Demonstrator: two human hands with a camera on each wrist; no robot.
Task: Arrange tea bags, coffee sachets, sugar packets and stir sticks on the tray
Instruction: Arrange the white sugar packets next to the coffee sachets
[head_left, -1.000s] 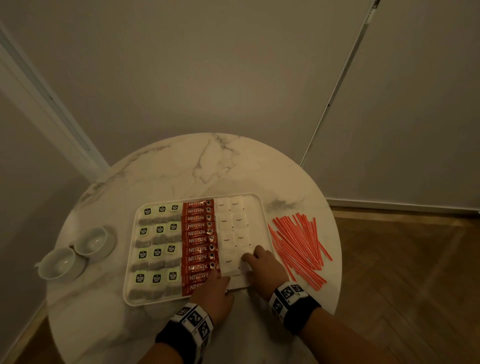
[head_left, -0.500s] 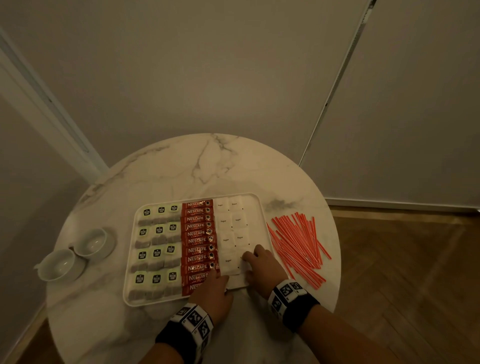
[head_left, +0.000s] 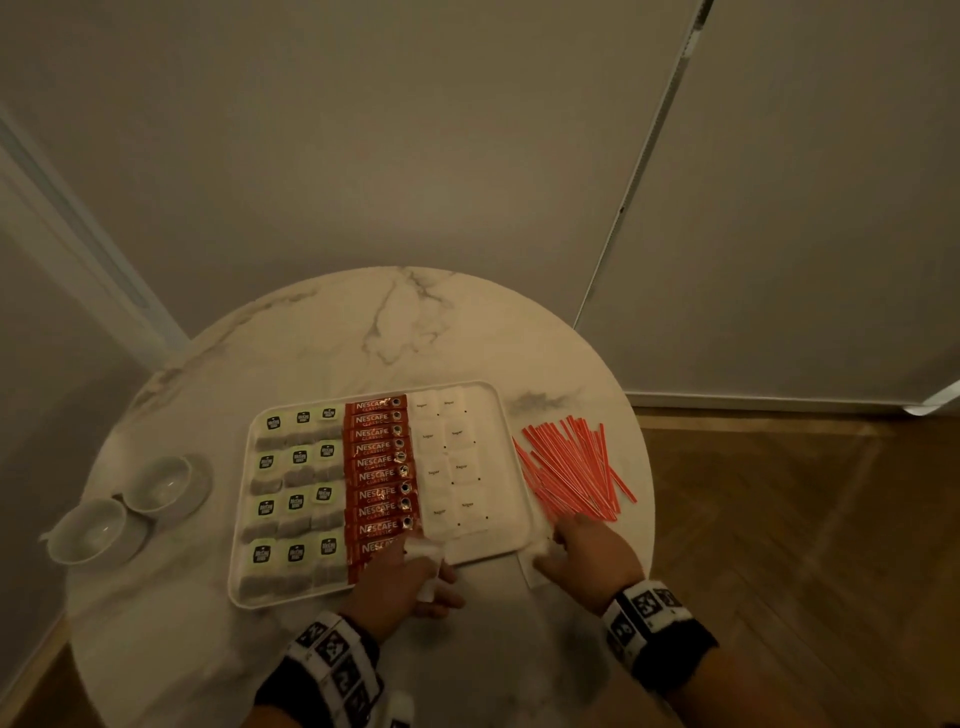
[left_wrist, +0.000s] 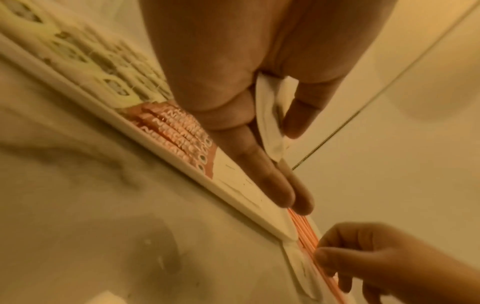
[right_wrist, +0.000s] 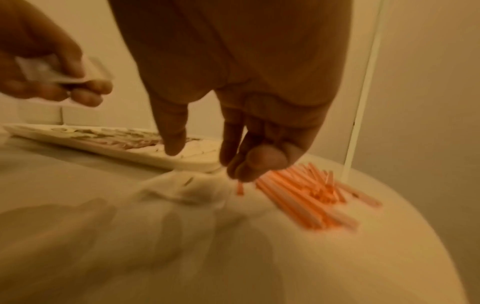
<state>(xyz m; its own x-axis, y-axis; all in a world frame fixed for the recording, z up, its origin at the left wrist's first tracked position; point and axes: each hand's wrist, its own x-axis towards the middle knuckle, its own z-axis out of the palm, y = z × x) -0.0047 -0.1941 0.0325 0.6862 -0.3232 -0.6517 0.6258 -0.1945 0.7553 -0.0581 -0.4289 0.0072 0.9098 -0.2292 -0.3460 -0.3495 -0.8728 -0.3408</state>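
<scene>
A white tray (head_left: 506, 431) on the round marble table holds tea bags (head_left: 296, 504) at its left, red coffee sachets (head_left: 382, 478) in the middle and white sugar packets (head_left: 449, 467) at its right. My left hand (head_left: 400, 577) hovers at the tray's front edge and pinches a few sugar packets (left_wrist: 270, 115) between thumb and fingers. My right hand (head_left: 566, 545) is off the tray's front right corner, fingers pointing down over loose sugar packets (right_wrist: 187, 185) on the table. Orange stir sticks (head_left: 571, 470) lie in a pile right of the tray.
Two white cups (head_left: 166, 483) (head_left: 88, 530) stand at the table's left edge. Bare marble (head_left: 395, 332) stretches behind the tray. Walls close in behind the table, and wooden floor (head_left: 779, 545) lies to the right.
My right hand left the sugar packets on the tray and moved right, down to the loose packets beside the tray's corner. My left hand shifted slightly right with packets in its grip.
</scene>
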